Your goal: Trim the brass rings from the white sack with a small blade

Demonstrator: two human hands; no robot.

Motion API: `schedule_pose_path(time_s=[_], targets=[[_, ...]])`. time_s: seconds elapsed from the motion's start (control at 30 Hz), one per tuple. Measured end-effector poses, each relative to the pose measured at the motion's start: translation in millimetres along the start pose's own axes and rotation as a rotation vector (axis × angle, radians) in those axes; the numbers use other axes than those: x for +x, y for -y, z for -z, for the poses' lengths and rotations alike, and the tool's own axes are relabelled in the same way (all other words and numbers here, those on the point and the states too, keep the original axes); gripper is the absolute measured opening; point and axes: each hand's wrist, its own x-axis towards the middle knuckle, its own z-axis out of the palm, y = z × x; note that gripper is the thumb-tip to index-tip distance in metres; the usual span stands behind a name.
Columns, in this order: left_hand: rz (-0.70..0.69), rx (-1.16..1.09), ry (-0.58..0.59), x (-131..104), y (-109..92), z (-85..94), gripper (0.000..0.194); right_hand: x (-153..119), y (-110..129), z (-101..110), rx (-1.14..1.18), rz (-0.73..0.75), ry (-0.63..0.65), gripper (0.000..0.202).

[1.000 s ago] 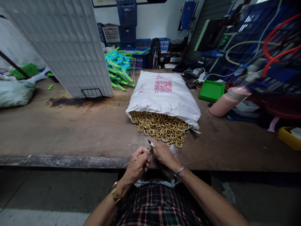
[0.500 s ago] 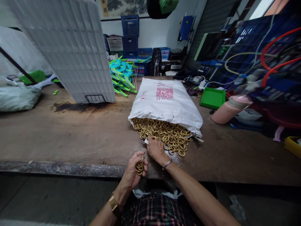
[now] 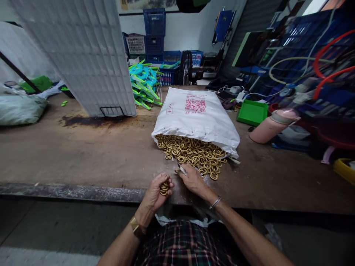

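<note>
Rings (image 3: 195, 152) lie in a loose heap at the mouth of a white sack (image 3: 213, 120), which rests flat on the table (image 3: 111, 162). Its open end faces the person, probably so the heap sits within easy reach while the bulk stays contained inside. The left hand (image 3: 157, 189) is just nearer the table's front edge, its fingers curled round a small stack of rings (image 3: 164, 188); that cupped grip seems meant to keep several together without dropping any. The right hand (image 3: 192, 180) is beside the near side of the heap, thumb and fingers closed on a small pale tool with a dark tip (image 3: 182, 170). Holding it low, tip outward, likely leaves the fingertips some freedom to work; whether they also pinch a ring is too small to tell. The two hands are close but apart, which suits passing small pieces between them. To the sack's right, a green tray (image 3: 252, 112) and a pink bottle (image 3: 270, 129) stand clear of the heap, perhaps to leave the front free.
</note>
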Motion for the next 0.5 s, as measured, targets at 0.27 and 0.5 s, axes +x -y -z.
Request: schedule_pose_path(time_s=[0.27,0.5], targets=[[-0.523,0.866,-0.113,1,10,-9.8,0.023,-9,4,6,0.691,-0.241,0.103,0.011],[-0.602,1.020,0.071,4,12,-6.3,0.023,-18,14,11,1.084,-0.431,0.356,0.018]])
